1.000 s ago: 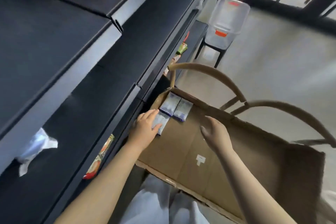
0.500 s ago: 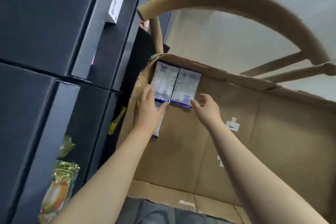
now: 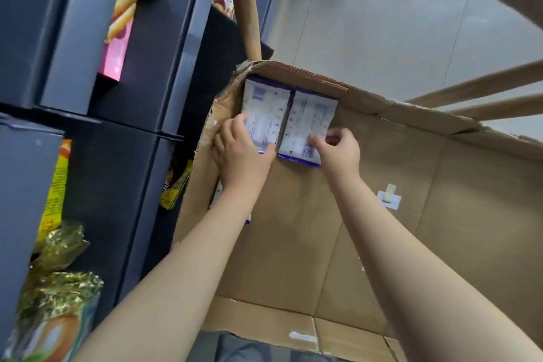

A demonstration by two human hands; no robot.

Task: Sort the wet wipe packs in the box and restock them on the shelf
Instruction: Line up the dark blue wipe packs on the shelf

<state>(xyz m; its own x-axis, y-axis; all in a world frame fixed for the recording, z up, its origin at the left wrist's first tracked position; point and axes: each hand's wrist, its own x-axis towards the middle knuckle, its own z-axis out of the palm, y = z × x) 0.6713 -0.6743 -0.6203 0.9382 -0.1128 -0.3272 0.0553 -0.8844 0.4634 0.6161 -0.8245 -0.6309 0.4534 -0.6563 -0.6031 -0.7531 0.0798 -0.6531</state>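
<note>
Two packs: left pack (image 3: pixel 264 106) and right pack (image 3: pixel 314 117), side by side in the box's (image 3: pixel 411 244) far corner.
Left hand (image 3: pixel 241 153): grips the left pack.
Right hand (image 3: pixel 338 153): pinches the right pack's near edge.

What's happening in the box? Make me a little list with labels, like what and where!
Box: brown cardboard box, open on top
Packs: left pack and right pack, white, side by side in the far corner
Left hand: lies on the left pack, grip unclear
Right hand: pinches the right pack's near end
Beside box: dark shelf with snacks
</note>
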